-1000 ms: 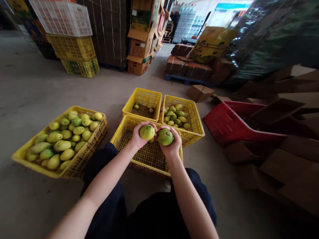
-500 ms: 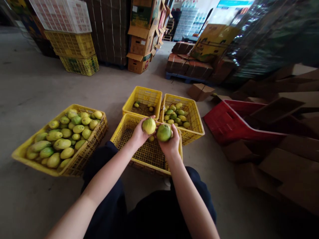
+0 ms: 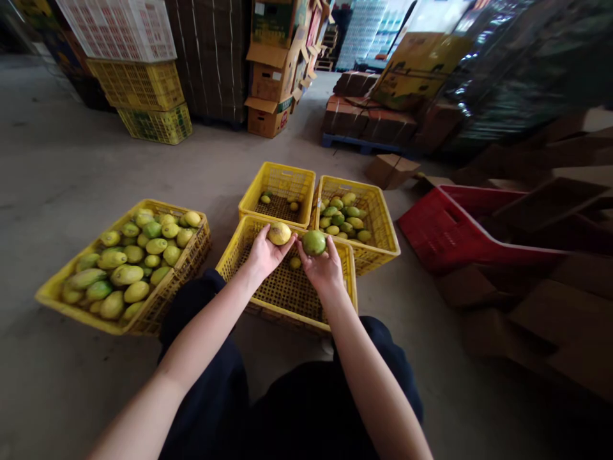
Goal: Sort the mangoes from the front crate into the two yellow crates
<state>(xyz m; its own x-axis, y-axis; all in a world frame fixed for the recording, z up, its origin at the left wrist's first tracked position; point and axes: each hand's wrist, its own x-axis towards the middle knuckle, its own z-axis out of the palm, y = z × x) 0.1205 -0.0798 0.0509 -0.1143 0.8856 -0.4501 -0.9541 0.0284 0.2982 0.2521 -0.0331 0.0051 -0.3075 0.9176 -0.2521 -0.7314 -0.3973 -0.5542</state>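
Note:
My left hand [image 3: 266,255] holds a yellow fruit [image 3: 279,234] on its upturned fingers. Beside it, my right hand [image 3: 324,267] has a green fruit [image 3: 314,243] resting in its fingers. Both hands are over the near yellow crate [image 3: 283,302], in which one small yellow fruit [image 3: 295,262] lies. Behind it stand a crate with a few fruits [image 3: 276,168] and a crate with several more [image 3: 383,223]. At the left, another yellow crate [image 3: 191,268] is heaped with yellow and green fruits [image 3: 127,275].
A red crate [image 3: 445,223] and loose cardboard [image 3: 569,300] are at the right. Stacked crates [image 3: 136,83], cardboard boxes [image 3: 268,83] and a blue pallet [image 3: 354,142] with packs stand at the back. My knees flank the near crate.
Both hands have shifted slightly up and opened around the fruits. The yellow fruit has turned and sits lower against the left fingers; the green one shows a different side.

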